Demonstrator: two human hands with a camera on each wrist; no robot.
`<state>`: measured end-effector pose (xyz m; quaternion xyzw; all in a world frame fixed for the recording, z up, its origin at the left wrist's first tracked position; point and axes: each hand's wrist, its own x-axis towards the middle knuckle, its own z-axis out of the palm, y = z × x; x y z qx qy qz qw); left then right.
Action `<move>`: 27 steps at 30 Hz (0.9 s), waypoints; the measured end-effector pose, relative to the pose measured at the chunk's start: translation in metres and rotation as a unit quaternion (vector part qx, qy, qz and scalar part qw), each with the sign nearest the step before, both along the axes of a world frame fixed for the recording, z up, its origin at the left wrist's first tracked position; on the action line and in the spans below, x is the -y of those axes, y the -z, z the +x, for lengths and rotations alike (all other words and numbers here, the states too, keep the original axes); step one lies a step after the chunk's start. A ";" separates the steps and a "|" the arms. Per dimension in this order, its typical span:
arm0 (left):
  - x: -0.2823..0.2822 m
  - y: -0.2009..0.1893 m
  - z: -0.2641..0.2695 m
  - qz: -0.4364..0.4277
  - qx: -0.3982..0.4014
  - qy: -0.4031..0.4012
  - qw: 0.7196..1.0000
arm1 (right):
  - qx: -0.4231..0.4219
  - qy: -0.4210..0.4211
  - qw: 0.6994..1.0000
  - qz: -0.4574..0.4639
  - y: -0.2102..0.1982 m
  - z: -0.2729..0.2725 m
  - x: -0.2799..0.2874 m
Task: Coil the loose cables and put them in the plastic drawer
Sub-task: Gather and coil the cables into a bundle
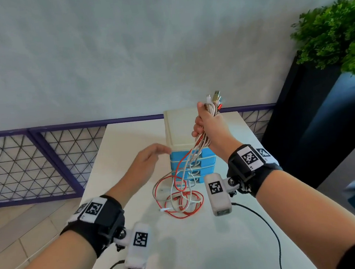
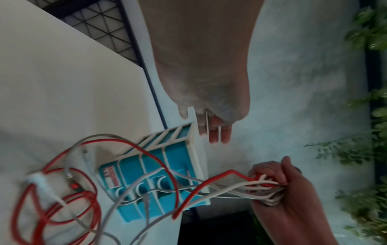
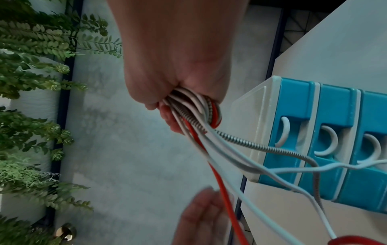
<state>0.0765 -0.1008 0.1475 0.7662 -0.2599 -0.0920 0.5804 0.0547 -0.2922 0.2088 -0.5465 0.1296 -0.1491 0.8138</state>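
right hand point(image 1: 209, 129) fisted on the cables point(image 1: 183, 196), held up above the drawers point(image 1: 191, 164)

the fist grips one end of the bunch, plugs poking out the top; the strands run near-vertical down the front of the drawers to a loose red and white heap on the table point(image 1: 129, 138) just in front of them. left hand point(image 1: 147, 165) hangs empty left of the drawers, fingers relaxed and spread, beside the hanging strands and nearer the slack. judged: it takes the strands below the fist to wind loops. all drawers look closed.
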 end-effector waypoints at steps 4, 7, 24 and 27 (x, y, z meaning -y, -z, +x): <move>0.016 -0.021 -0.001 0.032 -0.042 0.052 0.997 | 0.039 -0.070 0.996 0.043 0.003 0.000 -0.009; 0.031 -0.028 -0.015 0.112 -0.032 0.124 0.985 | 0.058 -0.098 0.990 0.081 0.003 0.001 -0.014; 0.038 -0.008 -0.031 -0.039 -0.291 0.297 0.909 | 0.031 -0.104 0.963 0.245 0.000 -0.004 0.002; 0.030 -0.007 -0.027 -0.004 -0.289 0.299 0.909 | 0.025 -0.116 0.963 0.243 0.000 -0.004 0.006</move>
